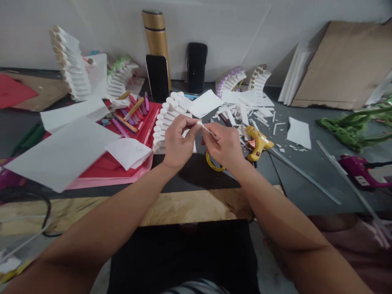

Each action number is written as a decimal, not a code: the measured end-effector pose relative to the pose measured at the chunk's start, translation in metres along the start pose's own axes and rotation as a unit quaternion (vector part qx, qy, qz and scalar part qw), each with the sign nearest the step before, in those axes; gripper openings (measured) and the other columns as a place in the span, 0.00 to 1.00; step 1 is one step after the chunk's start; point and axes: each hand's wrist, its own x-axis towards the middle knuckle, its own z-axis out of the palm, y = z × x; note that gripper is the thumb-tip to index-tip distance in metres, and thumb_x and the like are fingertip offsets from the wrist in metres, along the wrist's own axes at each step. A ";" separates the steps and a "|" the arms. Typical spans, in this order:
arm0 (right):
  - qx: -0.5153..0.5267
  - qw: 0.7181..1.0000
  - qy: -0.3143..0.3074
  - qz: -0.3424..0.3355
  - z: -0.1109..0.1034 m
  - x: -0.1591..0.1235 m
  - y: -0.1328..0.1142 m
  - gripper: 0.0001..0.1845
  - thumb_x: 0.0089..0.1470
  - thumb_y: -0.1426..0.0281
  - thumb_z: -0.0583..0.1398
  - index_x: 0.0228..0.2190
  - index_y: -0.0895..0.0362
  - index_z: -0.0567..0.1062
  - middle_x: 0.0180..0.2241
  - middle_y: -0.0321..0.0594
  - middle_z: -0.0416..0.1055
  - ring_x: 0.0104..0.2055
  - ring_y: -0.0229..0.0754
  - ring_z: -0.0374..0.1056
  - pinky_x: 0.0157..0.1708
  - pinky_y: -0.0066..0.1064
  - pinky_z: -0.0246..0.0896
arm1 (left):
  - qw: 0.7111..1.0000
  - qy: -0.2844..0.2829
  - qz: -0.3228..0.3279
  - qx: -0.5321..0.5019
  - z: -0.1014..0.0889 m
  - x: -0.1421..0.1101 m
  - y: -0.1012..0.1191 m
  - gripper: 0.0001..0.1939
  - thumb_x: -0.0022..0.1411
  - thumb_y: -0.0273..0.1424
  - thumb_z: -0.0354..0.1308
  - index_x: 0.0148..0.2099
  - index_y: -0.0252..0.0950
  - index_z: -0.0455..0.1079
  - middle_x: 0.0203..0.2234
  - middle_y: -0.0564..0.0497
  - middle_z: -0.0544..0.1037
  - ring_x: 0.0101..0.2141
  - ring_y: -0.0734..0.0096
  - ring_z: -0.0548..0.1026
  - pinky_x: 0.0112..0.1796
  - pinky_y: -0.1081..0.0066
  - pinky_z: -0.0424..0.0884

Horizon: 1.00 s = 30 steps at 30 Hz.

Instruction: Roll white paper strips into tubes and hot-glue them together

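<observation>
In front of me, above the table's near edge, my left hand and my right hand meet fingertip to fingertip. Both pinch a small white paper piece, which looks thin and folded or rolled; most of it is hidden by my fingers. Just behind my left hand lies a curved row of white paper rolls standing side by side. A yellow ring-shaped thing shows under my right hand, partly covered, so its kind is unclear. Right of that hand rests a yellow glue gun.
White paper scraps lie behind the glue gun. Left are loose white sheets, red sheets and coloured paper rolls. At the back stand two phones and a gold flask. Glue sticks and green strands lie right.
</observation>
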 end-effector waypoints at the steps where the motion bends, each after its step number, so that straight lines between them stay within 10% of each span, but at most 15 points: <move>1: 0.011 1.000 -0.009 0.002 -0.001 0.000 -0.001 0.16 0.66 0.67 0.54 0.25 0.56 0.70 0.20 0.35 0.68 0.22 0.35 0.62 0.27 0.30 0.53 | 1.000 0.007 0.015 0.009 0.000 0.000 -0.001 0.06 0.65 0.33 0.62 0.38 0.36 0.75 0.34 0.50 0.79 0.35 0.70 0.77 0.38 0.69 0.74; 12: 0.074 0.995 -0.006 0.070 0.001 -0.001 0.007 0.18 0.67 0.62 0.55 0.26 0.55 0.73 0.18 0.34 0.68 0.21 0.36 0.67 0.28 0.29 0.58 | 0.989 0.028 0.128 0.061 0.005 -0.005 0.000 0.07 0.68 0.31 0.59 0.43 0.40 0.80 0.34 0.52 0.81 0.37 0.72 0.78 0.40 0.70 0.74; 30: 0.092 0.991 -0.065 0.066 -0.009 0.005 0.010 0.16 0.66 0.65 0.55 0.28 0.56 0.73 0.20 0.33 0.73 0.20 0.35 0.69 0.28 0.28 0.62 | 0.997 -0.052 0.063 0.003 -0.004 0.003 -0.007 0.06 0.67 0.31 0.61 0.41 0.41 0.80 0.31 0.52 0.79 0.35 0.71 0.76 0.39 0.68 0.73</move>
